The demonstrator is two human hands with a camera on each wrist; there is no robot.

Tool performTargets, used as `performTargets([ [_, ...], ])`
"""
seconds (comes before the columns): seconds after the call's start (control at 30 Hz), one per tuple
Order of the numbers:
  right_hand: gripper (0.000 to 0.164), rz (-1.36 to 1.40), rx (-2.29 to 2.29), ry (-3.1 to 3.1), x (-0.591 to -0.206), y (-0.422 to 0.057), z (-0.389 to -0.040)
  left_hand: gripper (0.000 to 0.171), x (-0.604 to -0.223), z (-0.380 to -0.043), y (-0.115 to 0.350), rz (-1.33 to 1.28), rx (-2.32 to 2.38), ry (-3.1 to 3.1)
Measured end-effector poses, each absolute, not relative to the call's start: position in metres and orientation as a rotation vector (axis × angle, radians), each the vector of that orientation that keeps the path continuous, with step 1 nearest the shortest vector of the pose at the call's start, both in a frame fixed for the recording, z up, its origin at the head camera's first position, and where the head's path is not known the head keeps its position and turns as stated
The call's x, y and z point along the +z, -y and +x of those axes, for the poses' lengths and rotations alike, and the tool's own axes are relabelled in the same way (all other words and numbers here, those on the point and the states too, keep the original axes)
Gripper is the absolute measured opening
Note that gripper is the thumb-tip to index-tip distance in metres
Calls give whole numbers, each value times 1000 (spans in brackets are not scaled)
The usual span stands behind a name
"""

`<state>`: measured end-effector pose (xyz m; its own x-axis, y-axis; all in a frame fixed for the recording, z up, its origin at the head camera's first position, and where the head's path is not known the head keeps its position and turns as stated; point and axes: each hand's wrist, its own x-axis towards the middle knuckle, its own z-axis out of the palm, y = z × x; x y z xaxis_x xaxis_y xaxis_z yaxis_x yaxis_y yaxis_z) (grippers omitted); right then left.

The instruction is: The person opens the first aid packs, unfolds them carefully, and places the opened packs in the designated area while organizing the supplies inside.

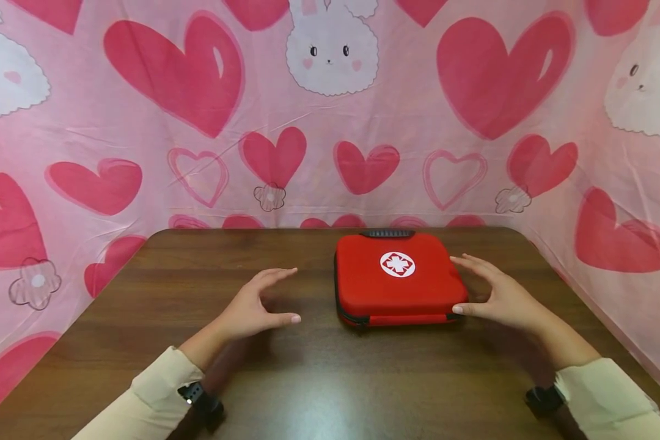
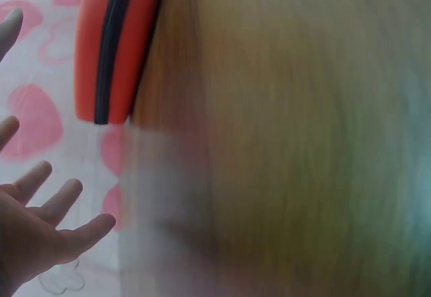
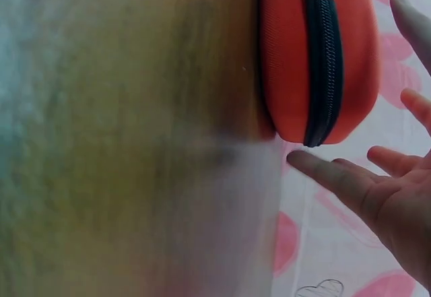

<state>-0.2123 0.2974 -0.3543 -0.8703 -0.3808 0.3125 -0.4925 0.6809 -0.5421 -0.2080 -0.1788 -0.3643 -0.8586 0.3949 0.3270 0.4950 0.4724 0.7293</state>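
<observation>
nothing gripped at the table

left hand: fingers spread, unfilled, between the left edge and the red case, which lies by the far edge. right hand: fingers spread too, just beside the case's right side.

Head view: we look forward and down over the table towards the cloth. Wrist views: from close by the left hand and right hand, turned sideways, we look low across the table; the two share the case, at opposite ends.
</observation>
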Motion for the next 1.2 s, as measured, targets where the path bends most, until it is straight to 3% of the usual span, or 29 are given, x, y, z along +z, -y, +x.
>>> performTargets([
  [0.27, 68, 517, 1116, 2812, -360, -294, -210, 75, -368, -205, 158, -752, -1682, 2625],
  [0.47, 67, 351, 1198, 2903, -360, -289, -208, 71, -369, -205, 145, -728, -1805, 2602],
  [0.93, 64, 351, 1168, 2900, -356, -280, -210, 46, -391, -198, 98, -200, -2125, 2545],
  [1.2, 63, 361, 1194, 2886, -354, -277, -209, 30, -393, -193, 89, -279, -2002, 2673],
])
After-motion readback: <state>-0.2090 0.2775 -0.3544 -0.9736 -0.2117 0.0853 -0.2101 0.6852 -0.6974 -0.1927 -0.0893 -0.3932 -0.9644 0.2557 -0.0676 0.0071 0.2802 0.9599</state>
